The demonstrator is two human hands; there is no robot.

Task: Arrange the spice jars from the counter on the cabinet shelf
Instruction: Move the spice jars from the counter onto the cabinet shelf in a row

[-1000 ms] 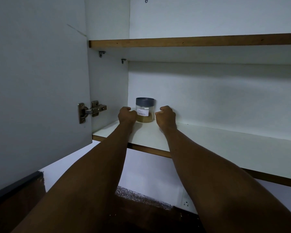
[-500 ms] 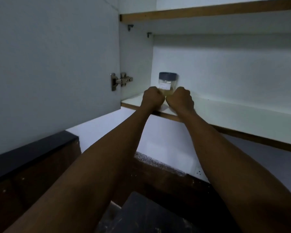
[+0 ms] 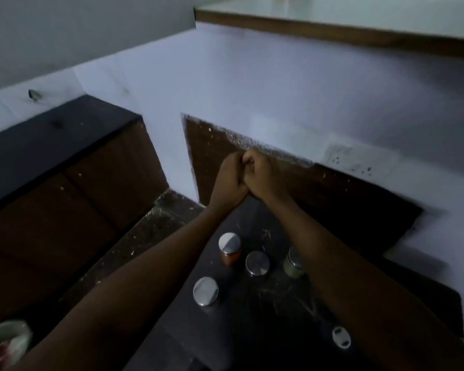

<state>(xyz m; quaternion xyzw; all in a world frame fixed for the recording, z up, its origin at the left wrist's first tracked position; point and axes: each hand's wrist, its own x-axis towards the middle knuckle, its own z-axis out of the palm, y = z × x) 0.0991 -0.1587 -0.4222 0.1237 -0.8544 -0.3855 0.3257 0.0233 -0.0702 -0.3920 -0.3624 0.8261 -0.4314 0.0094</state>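
On the dark speckled stone worktop [image 3: 172, 231], four small jars with round silver lids waited to be shelved: a near one [image 3: 205, 291], a copper-toned one [image 3: 229, 252], a middle one [image 3: 257, 263] and a greenish one [image 3: 294, 263] partly hidden by the right forearm. Beyond them, the left hand [image 3: 229, 178] and right hand [image 3: 259, 174] were curled into fists, touching each other, holding nothing. Farthest, the white wood-edged cabinet shelf [image 3: 332, 36] showed only its front; most of the task seemingly remained.

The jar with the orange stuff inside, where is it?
In the head view, the orange jar stands on the dark counter between the two forearms, just left of a silver-lidded jar, behind another.
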